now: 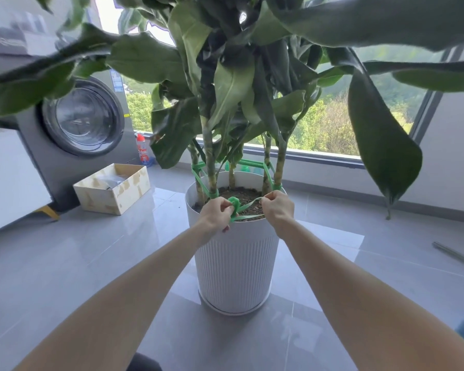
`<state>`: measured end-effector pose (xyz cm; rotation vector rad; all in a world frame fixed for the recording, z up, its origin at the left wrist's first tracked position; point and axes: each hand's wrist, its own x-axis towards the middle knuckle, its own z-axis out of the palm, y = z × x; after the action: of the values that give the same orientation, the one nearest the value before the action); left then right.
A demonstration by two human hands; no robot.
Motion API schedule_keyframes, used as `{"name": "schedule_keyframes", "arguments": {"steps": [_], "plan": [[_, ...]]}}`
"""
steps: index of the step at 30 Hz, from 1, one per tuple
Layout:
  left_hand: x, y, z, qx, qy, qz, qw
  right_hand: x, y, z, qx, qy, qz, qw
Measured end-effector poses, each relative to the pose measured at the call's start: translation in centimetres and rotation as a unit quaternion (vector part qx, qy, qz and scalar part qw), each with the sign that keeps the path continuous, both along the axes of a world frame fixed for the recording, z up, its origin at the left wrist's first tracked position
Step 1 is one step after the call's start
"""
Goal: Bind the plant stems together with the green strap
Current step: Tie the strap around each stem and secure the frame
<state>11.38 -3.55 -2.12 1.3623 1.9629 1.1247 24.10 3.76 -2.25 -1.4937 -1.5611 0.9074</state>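
Strap (198, 175) already rings the stems (210, 156) just above the pot (236, 263), your left hand (216, 213) and right hand (277, 207) each pinching a loose end over its rim, so probably only fastening's left.

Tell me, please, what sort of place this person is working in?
Most likely a laundry area or enclosed balcony of a home: a front-loading washing machine stands at the left, a detergent-like bottle sits beside it on the tiled floor, and a wide window behind the plant looks onto trees.
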Motion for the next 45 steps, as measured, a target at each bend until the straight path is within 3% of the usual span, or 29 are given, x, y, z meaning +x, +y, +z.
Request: {"name": "schedule_keyframes", "arguments": {"steps": [7,17,26,31,36,40,45], "plan": [[-1.4,-0.9,0.6,-0.055,-0.091,-0.016,0.994,0.6,0.3,-0.2,0.044,-0.033,0.025,0.998],[-2.7,-2.5,4.2,-0.059,-0.251,-0.047,0.965,0.0,0.0,0.6,0.079,-0.024,0.023,0.996],[-6.4,-4.0,4.2,-0.121,-0.166,0.020,0.978,0.2,-0.4,1.4,0.108,-0.070,0.006,0.992],[-7.0,-4.6,2.7,-0.180,0.037,-0.024,0.983,-0.2,-1.1,2.3,0.153,-0.093,0.011,0.984],[-6.9,-4.2,1.3,-0.192,0.243,-0.042,0.950,0.3,-1.2,3.0,0.141,-0.142,0.020,0.979],[-6.6,-3.9,1.1,-0.195,0.269,0.003,0.943,0.7,-1.8,2.6,0.192,-0.225,0.038,0.955],[-7.0,-3.8,0.8,-0.197,0.276,0.032,0.940,-0.3,-2.9,2.5,0.313,-0.299,0.144,0.890]]}}
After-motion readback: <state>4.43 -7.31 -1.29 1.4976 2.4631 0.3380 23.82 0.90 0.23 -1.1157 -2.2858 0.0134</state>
